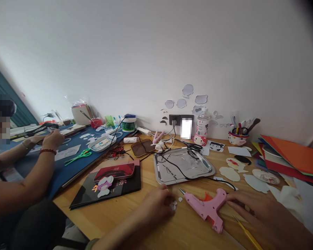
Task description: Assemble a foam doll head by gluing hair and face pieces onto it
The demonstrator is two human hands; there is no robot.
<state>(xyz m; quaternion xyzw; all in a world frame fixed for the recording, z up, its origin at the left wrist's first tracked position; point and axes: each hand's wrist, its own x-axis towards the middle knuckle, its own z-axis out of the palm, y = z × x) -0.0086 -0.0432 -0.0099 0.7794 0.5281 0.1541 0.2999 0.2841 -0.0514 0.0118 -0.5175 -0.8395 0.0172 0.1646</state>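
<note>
My left hand [159,205] is low over the wooden table, its fingers bent down by small white paper pieces [173,205]; whether it grips one is hidden. A pink glue gun [207,208] lies on its side, nozzle toward my left hand, with a black cord running from its back. My right hand [253,208] is spread at the rear of the glue gun, fingertips against or just beside it. A yellow-handled tool [246,232] lies under and beside my right hand. The metal tray [182,165] sits behind the glue gun.
Black folder [120,198] and red case [114,172] lie left. Paper cutouts [229,173], coloured sheets [292,156] and a pen holder [237,138] are right. A bottle [202,126] stands by the wall. Another person's hands work at the blue table [78,166], near green scissors [79,156].
</note>
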